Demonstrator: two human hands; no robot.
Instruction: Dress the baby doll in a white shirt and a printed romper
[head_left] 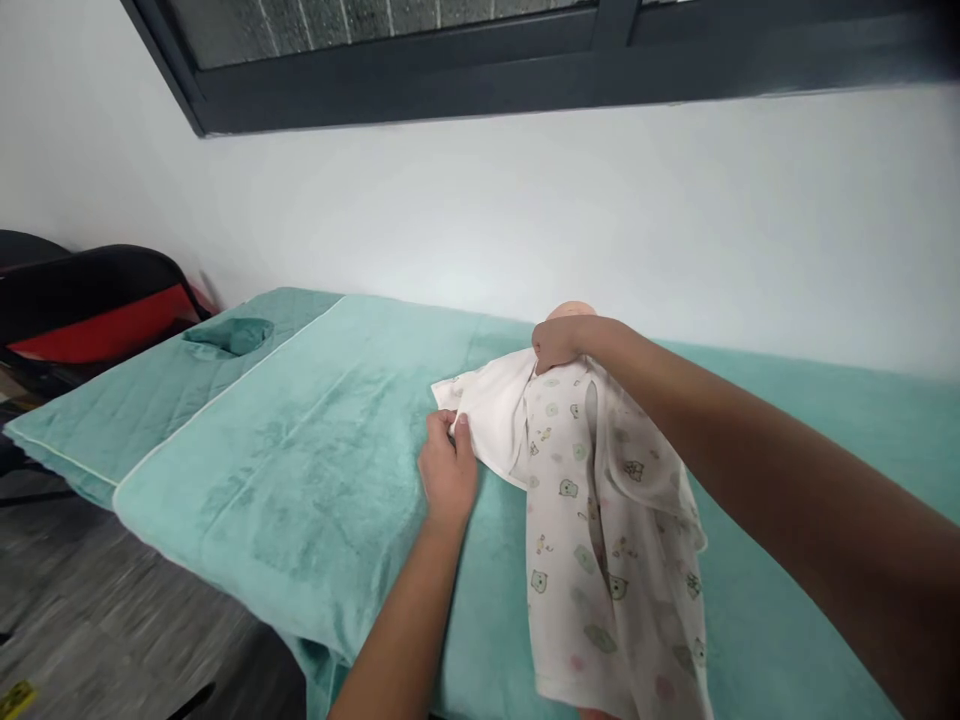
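A white baby blanket (600, 520) printed with small animals lies on the teal towel (315, 450) that covers the table, wrapped around a baby doll. Only the top of the doll's head (571, 309) shows, at the far end. My left hand (448, 468) is closed, pinching the blanket's left corner near the towel. My right hand (556, 343) is closed on the blanket's upper fold, right beside the doll's head. The blanket's lower end hangs over the near edge of the table.
The table runs along a white wall under a dark-framed window (525, 60). At its left end is a face hole (229, 335) in the teal padding. A black and red chair (90, 300) stands at the far left. Grey floor (112, 620) lies below.
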